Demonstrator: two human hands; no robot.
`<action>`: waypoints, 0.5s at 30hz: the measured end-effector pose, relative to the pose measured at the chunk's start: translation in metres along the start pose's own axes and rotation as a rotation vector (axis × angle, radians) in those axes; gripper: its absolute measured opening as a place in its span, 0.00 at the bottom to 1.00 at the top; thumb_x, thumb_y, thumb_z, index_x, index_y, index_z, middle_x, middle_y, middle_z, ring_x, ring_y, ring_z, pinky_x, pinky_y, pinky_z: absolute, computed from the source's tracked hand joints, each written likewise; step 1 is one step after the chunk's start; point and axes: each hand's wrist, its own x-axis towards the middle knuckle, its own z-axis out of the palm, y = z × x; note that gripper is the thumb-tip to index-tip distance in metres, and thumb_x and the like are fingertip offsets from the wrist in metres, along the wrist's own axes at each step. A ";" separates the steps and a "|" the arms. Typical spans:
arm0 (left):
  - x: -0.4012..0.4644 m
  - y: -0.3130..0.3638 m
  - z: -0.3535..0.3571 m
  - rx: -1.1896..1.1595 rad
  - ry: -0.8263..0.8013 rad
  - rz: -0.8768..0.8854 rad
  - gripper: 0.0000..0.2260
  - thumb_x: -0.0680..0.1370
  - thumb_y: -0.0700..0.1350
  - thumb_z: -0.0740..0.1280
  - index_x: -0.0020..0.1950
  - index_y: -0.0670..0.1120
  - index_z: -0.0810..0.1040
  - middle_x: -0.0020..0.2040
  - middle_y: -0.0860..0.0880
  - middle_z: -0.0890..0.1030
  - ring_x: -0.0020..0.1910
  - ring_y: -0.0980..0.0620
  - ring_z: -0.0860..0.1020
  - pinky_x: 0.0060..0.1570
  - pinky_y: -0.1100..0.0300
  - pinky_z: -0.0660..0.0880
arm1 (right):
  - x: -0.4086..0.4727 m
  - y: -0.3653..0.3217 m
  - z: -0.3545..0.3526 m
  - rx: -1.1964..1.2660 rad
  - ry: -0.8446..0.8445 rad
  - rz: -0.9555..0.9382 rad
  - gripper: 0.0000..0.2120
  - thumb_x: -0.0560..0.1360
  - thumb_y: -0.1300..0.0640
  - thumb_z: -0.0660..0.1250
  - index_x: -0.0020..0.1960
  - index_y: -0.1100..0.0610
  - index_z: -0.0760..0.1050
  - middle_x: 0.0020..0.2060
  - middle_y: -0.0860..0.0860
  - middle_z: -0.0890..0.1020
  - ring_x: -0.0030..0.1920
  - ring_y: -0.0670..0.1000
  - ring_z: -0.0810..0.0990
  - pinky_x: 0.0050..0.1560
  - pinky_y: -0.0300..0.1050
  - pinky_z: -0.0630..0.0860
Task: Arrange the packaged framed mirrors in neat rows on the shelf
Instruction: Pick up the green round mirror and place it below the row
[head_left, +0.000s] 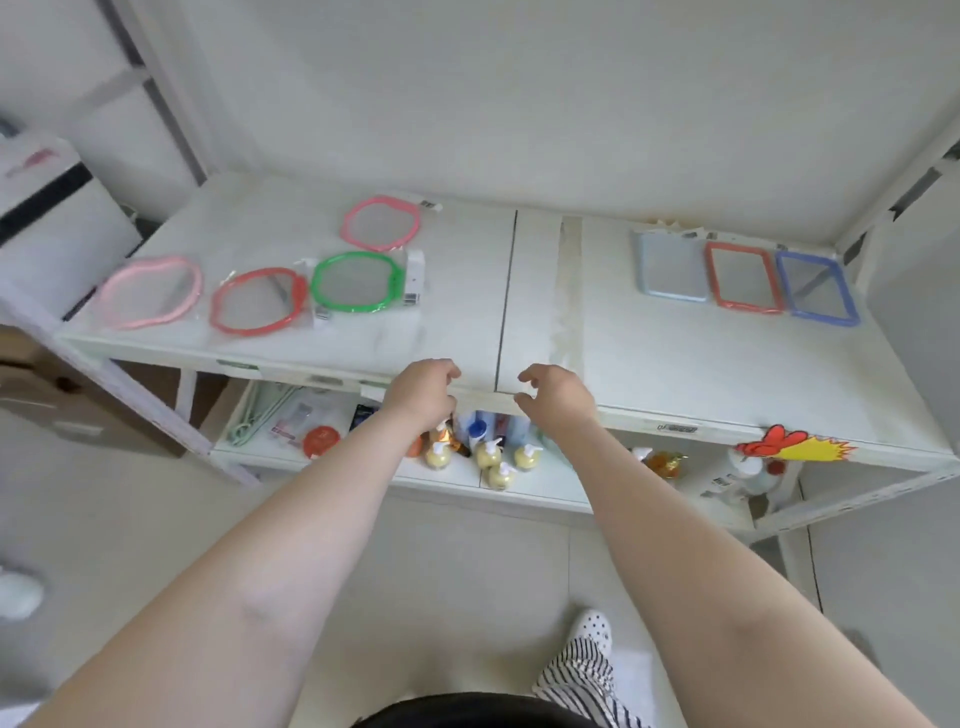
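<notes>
On the white shelf (467, 291) lie packaged mirrors. At the left are wavy round frames: a light pink one (150, 292), a red one (258, 300), a green one (358, 281) and a pink one (381, 222) behind it. At the right back sits a row of rectangular ones: light blue (670, 265), red (743, 278), dark blue (816, 288). My left hand (423, 387) and my right hand (558, 395) hover at the shelf's front edge near the middle, fingers loosely curled, holding nothing.
A lower shelf (519, 483) holds several pump bottles (488, 454) and packets. A red and yellow sticker (789, 444) hangs on the front edge at the right. Cardboard boxes (67, 395) stand at the left. My foot in a slipper (587, 654) is on the floor.
</notes>
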 end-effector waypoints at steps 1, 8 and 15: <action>-0.008 -0.017 -0.009 -0.001 0.015 -0.017 0.20 0.73 0.39 0.66 0.65 0.48 0.75 0.63 0.49 0.79 0.62 0.48 0.76 0.60 0.56 0.74 | -0.005 -0.016 0.010 0.008 -0.009 -0.010 0.16 0.76 0.54 0.65 0.64 0.50 0.75 0.60 0.50 0.79 0.60 0.53 0.77 0.55 0.45 0.75; -0.029 -0.099 -0.064 -0.052 0.099 -0.088 0.19 0.73 0.38 0.66 0.64 0.47 0.76 0.61 0.47 0.80 0.61 0.46 0.77 0.61 0.54 0.73 | -0.015 -0.108 0.052 -0.023 -0.056 -0.071 0.18 0.76 0.57 0.64 0.65 0.49 0.74 0.60 0.50 0.79 0.58 0.53 0.78 0.52 0.45 0.76; 0.005 -0.144 -0.092 -0.083 0.123 -0.122 0.21 0.74 0.38 0.66 0.67 0.47 0.74 0.63 0.47 0.78 0.63 0.47 0.75 0.62 0.53 0.72 | 0.026 -0.164 0.080 -0.055 -0.083 -0.112 0.17 0.76 0.58 0.63 0.64 0.48 0.74 0.59 0.48 0.79 0.51 0.51 0.79 0.46 0.42 0.73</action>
